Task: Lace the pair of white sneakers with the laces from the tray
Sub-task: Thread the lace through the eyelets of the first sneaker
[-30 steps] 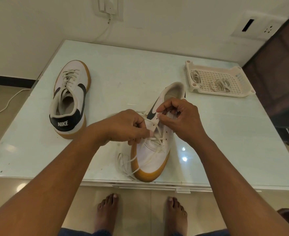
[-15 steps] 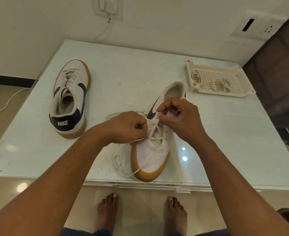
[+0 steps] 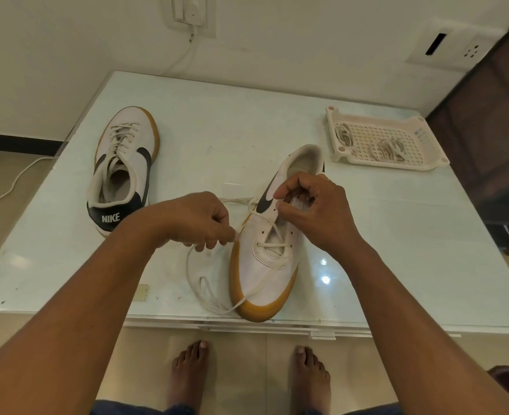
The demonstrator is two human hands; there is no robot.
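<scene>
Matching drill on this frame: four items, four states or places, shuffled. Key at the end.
Column A
1. far sneaker
2. near sneaker
3. tray
4. left hand

Column B
a. holds two lace bundles
b. laced, NIKE heel facing the person
c. pinches a loose lace
d. partly laced, toe at the near table edge

Pairs: 1-b, 2-d, 3-a, 4-c
</scene>
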